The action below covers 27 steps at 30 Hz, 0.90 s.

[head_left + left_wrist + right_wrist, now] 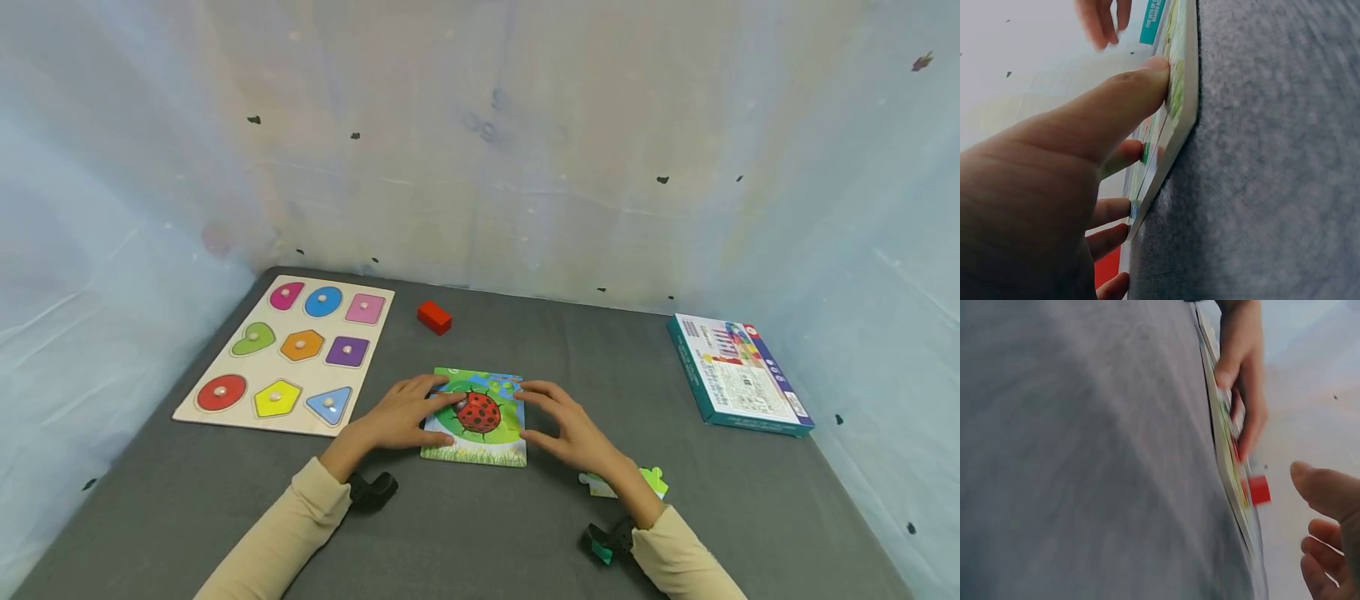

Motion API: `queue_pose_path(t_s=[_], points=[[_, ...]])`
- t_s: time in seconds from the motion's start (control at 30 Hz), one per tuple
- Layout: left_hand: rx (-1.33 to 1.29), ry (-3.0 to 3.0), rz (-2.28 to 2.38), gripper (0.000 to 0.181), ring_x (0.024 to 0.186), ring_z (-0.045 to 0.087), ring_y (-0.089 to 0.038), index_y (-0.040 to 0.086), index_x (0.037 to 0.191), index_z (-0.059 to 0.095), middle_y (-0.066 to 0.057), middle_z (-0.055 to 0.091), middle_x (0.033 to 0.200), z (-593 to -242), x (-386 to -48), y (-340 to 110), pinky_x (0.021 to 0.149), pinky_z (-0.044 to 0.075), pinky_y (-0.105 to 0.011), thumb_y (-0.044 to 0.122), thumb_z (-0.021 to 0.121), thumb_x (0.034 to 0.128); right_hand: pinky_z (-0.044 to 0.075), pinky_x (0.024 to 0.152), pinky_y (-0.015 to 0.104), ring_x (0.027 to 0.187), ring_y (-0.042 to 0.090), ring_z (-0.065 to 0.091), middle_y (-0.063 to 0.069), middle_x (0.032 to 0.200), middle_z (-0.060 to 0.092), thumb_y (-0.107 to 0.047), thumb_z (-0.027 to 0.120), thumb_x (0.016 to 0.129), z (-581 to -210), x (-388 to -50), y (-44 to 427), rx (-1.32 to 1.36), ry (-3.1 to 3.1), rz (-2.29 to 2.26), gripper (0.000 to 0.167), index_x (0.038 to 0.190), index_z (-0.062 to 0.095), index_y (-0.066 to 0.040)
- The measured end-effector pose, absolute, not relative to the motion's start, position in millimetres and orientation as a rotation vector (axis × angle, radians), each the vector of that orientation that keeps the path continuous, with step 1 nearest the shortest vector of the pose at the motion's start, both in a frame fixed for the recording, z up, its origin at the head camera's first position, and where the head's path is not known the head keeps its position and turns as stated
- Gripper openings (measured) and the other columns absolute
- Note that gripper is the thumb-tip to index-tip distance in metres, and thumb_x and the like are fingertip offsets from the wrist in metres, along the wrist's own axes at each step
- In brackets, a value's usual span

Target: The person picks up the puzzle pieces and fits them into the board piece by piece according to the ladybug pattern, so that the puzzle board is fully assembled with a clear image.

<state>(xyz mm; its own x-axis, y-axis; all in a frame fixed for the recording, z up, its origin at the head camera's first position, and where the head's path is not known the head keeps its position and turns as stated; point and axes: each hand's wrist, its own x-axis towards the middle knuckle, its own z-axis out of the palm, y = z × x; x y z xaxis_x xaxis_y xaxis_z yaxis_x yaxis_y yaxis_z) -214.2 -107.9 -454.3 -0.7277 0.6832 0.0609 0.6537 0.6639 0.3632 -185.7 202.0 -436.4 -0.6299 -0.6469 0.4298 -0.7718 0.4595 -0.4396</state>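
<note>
A flat jigsaw puzzle [480,429] with a red ladybug on a green leaf lies at the middle of the table. My left hand [405,414] rests on its left part, fingers spread; the left wrist view shows the thumb [1138,87] and fingertips touching its surface. My right hand [566,429] hovers by the puzzle's right edge with fingers parted, and in the right wrist view its fingers [1329,487] hold nothing and stand apart from the board. Green jigsaw pieces [655,481] lie partly hidden beneath the right forearm.
A wooden shape board [251,387] with coloured knobbed pieces lies at the left. Behind the puzzle is a red block [434,317]. A teal-sided box [738,375] lies at the right. Pale sheeting [480,167] hangs behind the grey table [480,533].
</note>
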Motion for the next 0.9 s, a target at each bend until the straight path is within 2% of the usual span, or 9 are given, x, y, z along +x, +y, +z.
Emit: queue_pose_path(t_s=[0.17, 0.33, 0.53, 0.73, 0.9], points=[[1.105, 2.793, 0.555, 0.072, 0.136, 0.023, -0.033, 0.028, 0.143, 0.040, -0.011, 0.030, 0.147, -455, -215, -109, 0.105, 0.018, -0.059, 0.061, 0.058, 0.0817, 0.046, 0.088, 0.041, 0.116, 0.021, 0.050, 0.007, 0.129, 0.048, -0.019, 0.075, 0.079, -433, -173, 231, 1.159, -2.568, 0.906, 0.062, 0.135, 0.048, -0.011], [1.118, 2.790, 0.559, 0.072, 0.136, 0.024, -0.035, 0.027, 0.142, 0.041, -0.012, 0.031, 0.147, -453, -214, -108, 0.104, 0.020, -0.060, 0.062, 0.057, 0.0817, 0.047, 0.085, 0.041, 0.113, 0.020, 0.052, 0.001, 0.127, 0.050, -0.022, 0.079, 0.075, -431, -157, 256, 1.031, -2.681, 0.926, 0.065, 0.133, 0.051, -0.009], [1.117, 2.791, 0.558, 0.072, 0.136, 0.024, -0.034, 0.026, 0.142, 0.041, -0.012, 0.031, 0.147, -453, -214, -109, 0.104, 0.019, -0.060, 0.062, 0.057, 0.0819, 0.047, 0.085, 0.040, 0.111, 0.019, 0.052, 0.000, 0.125, 0.051, -0.028, 0.080, 0.071, -432, -141, 275, 0.950, -2.790, 0.900, 0.068, 0.130, 0.054, -0.008], [1.116, 2.795, 0.553, 0.072, 0.136, 0.024, -0.033, 0.027, 0.142, 0.041, -0.012, 0.030, 0.147, -454, -215, -109, 0.105, 0.019, -0.059, 0.062, 0.056, 0.0818, 0.045, 0.085, 0.042, 0.109, 0.016, 0.051, -0.002, 0.121, 0.051, -0.038, 0.079, 0.071, -439, -133, 283, 0.883, -2.858, 0.838, 0.067, 0.128, 0.056, -0.012], [1.116, 2.785, 0.566, 0.073, 0.136, 0.023, -0.034, 0.027, 0.142, 0.040, -0.012, 0.030, 0.147, -453, -214, -109, 0.104, 0.019, -0.059, 0.063, 0.057, 0.0814, 0.044, 0.084, 0.039, 0.106, 0.012, 0.047, -0.002, 0.118, 0.051, -0.041, 0.079, 0.071, -442, -129, 286, 0.868, -2.868, 0.826, 0.063, 0.125, 0.060, -0.014]])
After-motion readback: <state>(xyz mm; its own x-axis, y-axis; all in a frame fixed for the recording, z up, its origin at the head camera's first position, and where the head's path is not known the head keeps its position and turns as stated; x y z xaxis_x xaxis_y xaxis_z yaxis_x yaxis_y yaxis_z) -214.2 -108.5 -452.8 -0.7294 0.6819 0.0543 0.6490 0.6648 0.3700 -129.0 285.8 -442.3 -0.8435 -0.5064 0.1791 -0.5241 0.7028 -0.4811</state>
